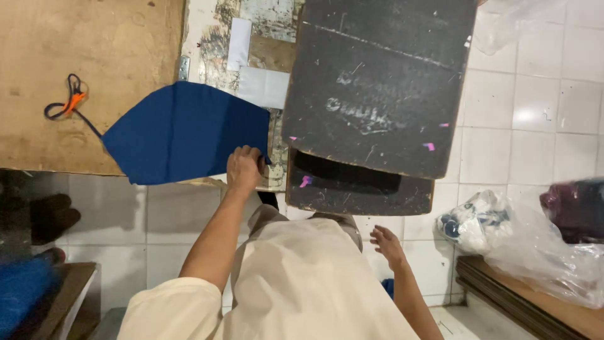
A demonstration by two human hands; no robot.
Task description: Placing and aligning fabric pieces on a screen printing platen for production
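My left hand [244,167] grips the right edge of a flat piece of dark blue fabric [182,132] that lies on a brown workbench [94,44] and hangs a little over its front edge. My right hand [388,242] hangs low beside my body with its fingers loosely apart and nothing in it. Small orange-handled snips on a dark cord [71,102] lie on the bench to the left of the fabric.
A dark scuffed board [377,82] stands over a lower dark slab [358,189] right of the fabric. White paper pieces [261,85] lie behind it. Clear plastic bags [535,245] sit on a wooden surface at right. The floor is white tile [541,107].
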